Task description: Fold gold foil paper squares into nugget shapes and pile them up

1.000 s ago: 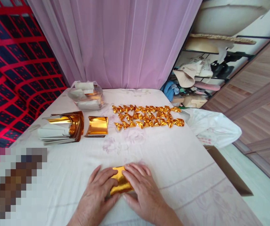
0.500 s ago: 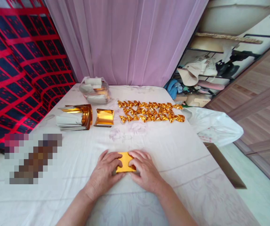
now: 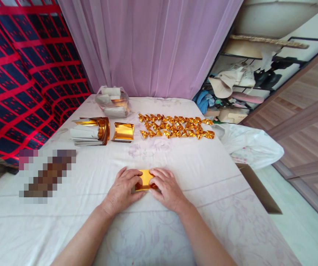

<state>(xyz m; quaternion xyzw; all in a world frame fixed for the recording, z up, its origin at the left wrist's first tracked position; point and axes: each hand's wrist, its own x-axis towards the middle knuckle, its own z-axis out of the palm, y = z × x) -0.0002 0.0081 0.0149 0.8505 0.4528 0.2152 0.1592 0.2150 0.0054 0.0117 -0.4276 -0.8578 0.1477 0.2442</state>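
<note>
You are pinning the gold foil sheet [image 3: 145, 178] flat between both hands: left hand [image 3: 123, 189] and right hand [image 3: 166, 187] equally near, fingers [image 3: 135, 180] pressing its side edges.

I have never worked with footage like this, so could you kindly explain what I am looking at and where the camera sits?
There is no machine here: a person works with two bare hands, and the camera is worn on their head, looking forward and down. The left hand and right hand press a gold sheet flat on a white cloth; both touch it, fingers curled over its edges. Farther back lie rows of folded gold pieces, a curled gold sheet, a stack of sheets and a clear bag. A pink curtain hangs behind.
</note>
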